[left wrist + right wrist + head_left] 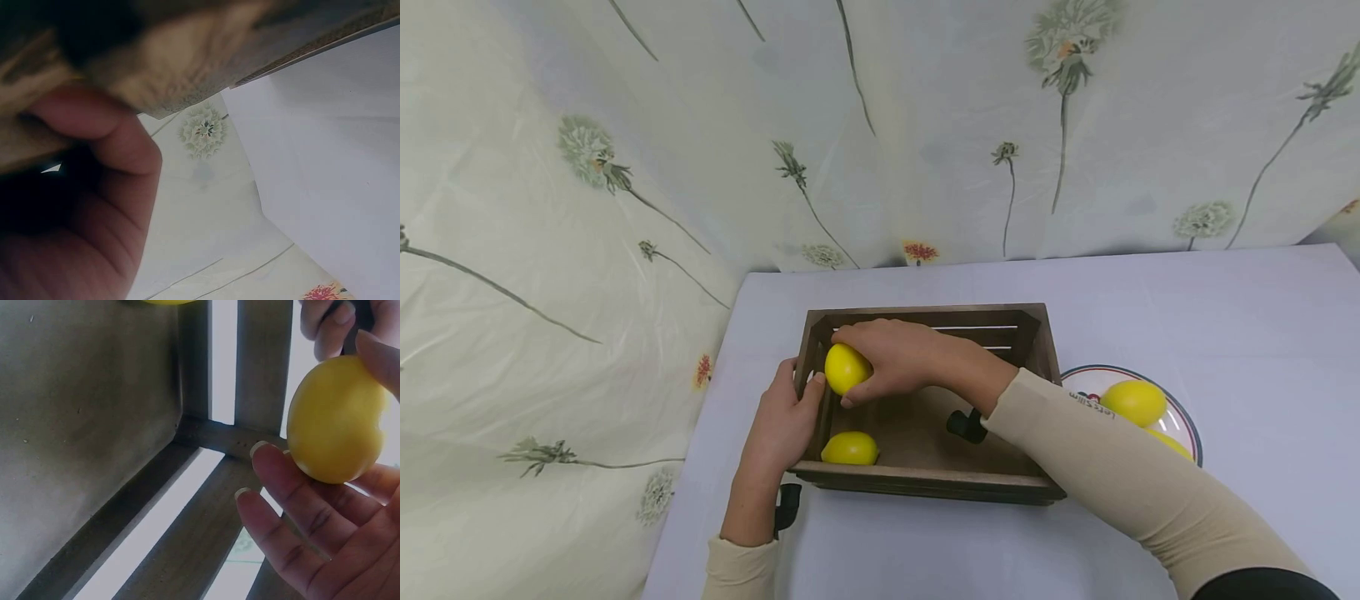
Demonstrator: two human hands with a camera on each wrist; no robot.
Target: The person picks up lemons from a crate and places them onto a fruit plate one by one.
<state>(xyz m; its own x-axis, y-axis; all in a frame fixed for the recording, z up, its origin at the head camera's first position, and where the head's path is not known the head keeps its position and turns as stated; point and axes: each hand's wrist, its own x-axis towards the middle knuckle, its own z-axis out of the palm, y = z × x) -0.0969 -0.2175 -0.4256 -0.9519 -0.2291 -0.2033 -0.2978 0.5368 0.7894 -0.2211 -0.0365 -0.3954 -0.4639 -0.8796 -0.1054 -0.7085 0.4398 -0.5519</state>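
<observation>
A brown slatted wooden crate (925, 482) stands on the table. My left hand (782, 421) grips its left wall, thumb over the rim; the left wrist view shows the thumb (128, 144) bent against the wood. Inside the crate, toward its back left corner, my right hand (895, 358) holds a yellow lemon (847, 369) between thumb and fingers. In the right wrist view this lemon (337, 419) is above the crate's floor, close to the slats. Another lemon (850, 448) lies in the front left corner of the crate.
Right of the crate, a white plate (1187, 417) with a dark rim bears lemons (1133, 403), partly hidden by my right sleeve (1120, 450). A white cloth covers the table (1262, 333). Flower-printed sheeting (925, 167) hangs behind and to the left.
</observation>
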